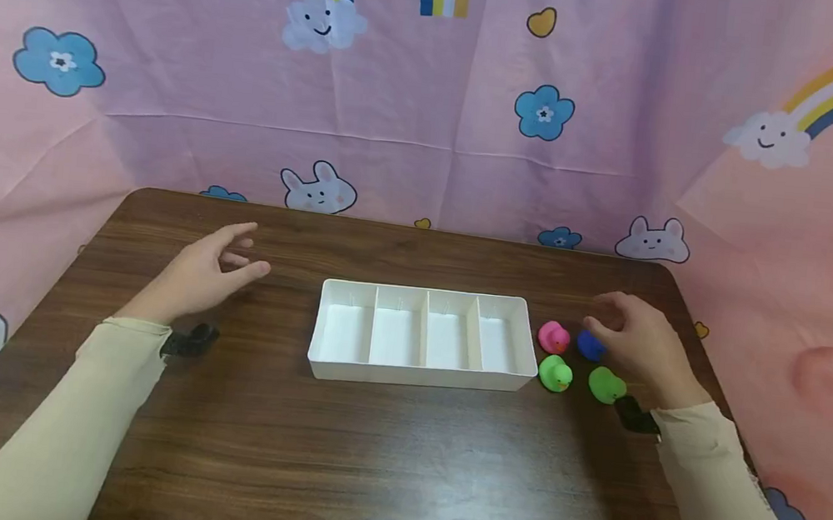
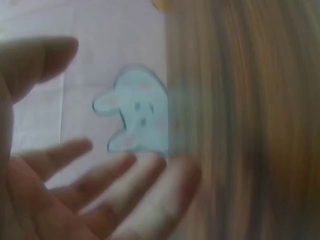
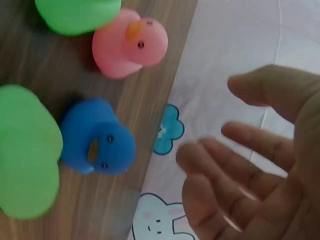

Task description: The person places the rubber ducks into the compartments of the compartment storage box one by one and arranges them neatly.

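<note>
My right hand (image 1: 638, 340) hovers over the right part of the table, fingers loosely bent with nothing in them. Right by its thumb is a blue rubber duck (image 1: 591, 346), partly covered by the hand in the head view. A pink rubber duck (image 1: 554, 338) and a green rubber duck (image 1: 555, 374) stand beside the tray's right end. Another green duck (image 1: 606, 385) lies nearer the right wrist. At the left, my left hand (image 1: 200, 268) is held above the table with its fingers spread and holds nothing. Between the hands stands a white tray (image 1: 420, 377) with several bare compartments.
The brown wooden table (image 1: 367, 464) has its far edge against a pink and purple cloth (image 1: 416, 109) printed with rainbows, flowers and rabbits. Dark wrist cameras are strapped at both cuffs, the right one (image 1: 635, 416) close to the nearer green duck.
</note>
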`<state>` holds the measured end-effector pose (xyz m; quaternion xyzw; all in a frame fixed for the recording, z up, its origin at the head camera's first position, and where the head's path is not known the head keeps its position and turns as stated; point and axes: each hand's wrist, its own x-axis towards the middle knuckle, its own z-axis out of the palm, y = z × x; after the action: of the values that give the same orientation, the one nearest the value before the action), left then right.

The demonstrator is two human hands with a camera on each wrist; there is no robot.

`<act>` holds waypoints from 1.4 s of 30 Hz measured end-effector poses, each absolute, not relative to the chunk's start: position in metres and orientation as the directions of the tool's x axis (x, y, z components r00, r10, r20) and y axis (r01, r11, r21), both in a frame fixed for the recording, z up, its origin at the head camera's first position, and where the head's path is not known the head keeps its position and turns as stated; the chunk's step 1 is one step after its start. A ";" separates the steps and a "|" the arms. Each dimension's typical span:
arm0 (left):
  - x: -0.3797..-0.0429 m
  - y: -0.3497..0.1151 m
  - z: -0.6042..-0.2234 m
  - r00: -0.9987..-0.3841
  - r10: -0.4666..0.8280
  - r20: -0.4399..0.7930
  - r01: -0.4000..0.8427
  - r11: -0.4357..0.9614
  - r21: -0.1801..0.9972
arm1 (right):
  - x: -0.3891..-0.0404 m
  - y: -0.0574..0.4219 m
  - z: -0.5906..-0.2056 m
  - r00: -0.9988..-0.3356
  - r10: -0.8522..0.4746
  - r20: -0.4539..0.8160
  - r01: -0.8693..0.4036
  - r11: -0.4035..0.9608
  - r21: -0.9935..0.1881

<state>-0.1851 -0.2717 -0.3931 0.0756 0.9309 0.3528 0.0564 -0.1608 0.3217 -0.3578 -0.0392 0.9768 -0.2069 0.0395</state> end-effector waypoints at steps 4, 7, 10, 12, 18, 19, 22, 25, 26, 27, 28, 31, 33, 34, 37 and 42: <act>-0.179 -0.259 -0.399 -0.975 0.219 -0.038 0.103 0.596 0.796 | -0.159 0.314 -0.362 -0.983 -0.145 -0.110 -0.077 0.879 -0.471; -0.178 -0.248 -0.407 -0.969 0.243 -0.047 0.072 0.459 0.885 | -0.161 0.309 -0.368 -0.976 -0.194 -0.104 -0.120 0.866 -0.485; -0.176 -0.237 -0.418 -0.959 0.267 -0.092 -0.003 0.316 0.949 | -0.163 0.306 -0.372 -0.970 -0.221 -0.104 -0.147 0.869 -0.472; -0.174 -0.229 -0.426 -0.951 0.283 -0.123 -0.050 0.251 0.967 | -0.164 0.305 -0.374 -0.968 -0.225 -0.115 -0.145 0.866 -0.478; -0.170 -0.215 -0.442 -0.938 0.310 -0.153 -0.099 0.183 0.978 | -0.166 0.300 -0.379 -0.962 -0.219 -0.162 -0.111 0.860 -0.498; -0.169 -0.214 -0.443 -0.938 0.314 -0.146 -0.095 0.171 0.981 | -0.166 0.300 -0.379 -0.961 -0.217 -0.169 -0.106 0.860 -0.500; -0.170 -0.210 -0.448 -0.937 0.325 -0.130 -0.089 0.137 0.987 | -0.166 0.299 -0.380 -0.960 -0.218 -0.177 -0.103 0.860 -0.500; -0.171 -0.207 -0.452 -0.935 0.336 -0.113 -0.081 0.108 0.991 | -0.167 0.299 -0.381 -0.959 -0.224 -0.171 -0.112 0.859 -0.500; -0.172 -0.207 -0.454 -0.935 0.337 -0.113 -0.083 0.103 0.991 | -0.168 0.300 -0.382 -0.959 -0.227 -0.168 -0.115 0.858 -0.501; -0.172 -0.206 -0.455 -0.935 0.336 -0.113 -0.084 0.100 0.991 | -0.168 0.300 -0.382 -0.960 -0.224 -0.169 -0.113 0.858 -0.501; -0.172 -0.205 -0.456 -0.937 0.330 -0.115 -0.086 0.101 0.991 | -0.168 0.300 -0.383 -0.959 -0.223 -0.172 -0.109 0.857 -0.503; -0.172 -0.204 -0.458 -0.940 0.322 -0.111 -0.081 0.103 0.991 | -0.169 0.300 -0.385 -0.958 -0.216 -0.187 -0.096 0.861 -0.499; -0.171 -0.203 -0.458 -0.940 0.324 -0.108 -0.078 0.102 0.992 | -0.169 0.299 -0.386 -0.957 -0.209 -0.199 -0.087 0.865 -0.493; -0.171 -0.203 -0.459 -0.938 0.332 -0.103 -0.074 0.099 0.992 | -0.170 0.299 -0.387 -0.958 -0.209 -0.199 -0.087 0.867 -0.490; -0.171 -0.201 -0.460 -0.932 0.352 -0.091 -0.066 0.082 0.994 | -0.170 0.299 -0.389 -0.960 -0.206 -0.191 -0.093 0.873 -0.479; -0.172 -0.200 -0.460 -0.928 0.362 -0.083 -0.061 0.070 0.996 | -0.172 0.299 -0.389 -0.961 -0.214 -0.176 -0.110 0.878 -0.466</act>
<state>-0.1724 -0.1997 -0.4601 0.1054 0.7144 0.6736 0.1572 -0.1715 0.2986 -0.3894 -0.0840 0.9625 -0.2323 0.1118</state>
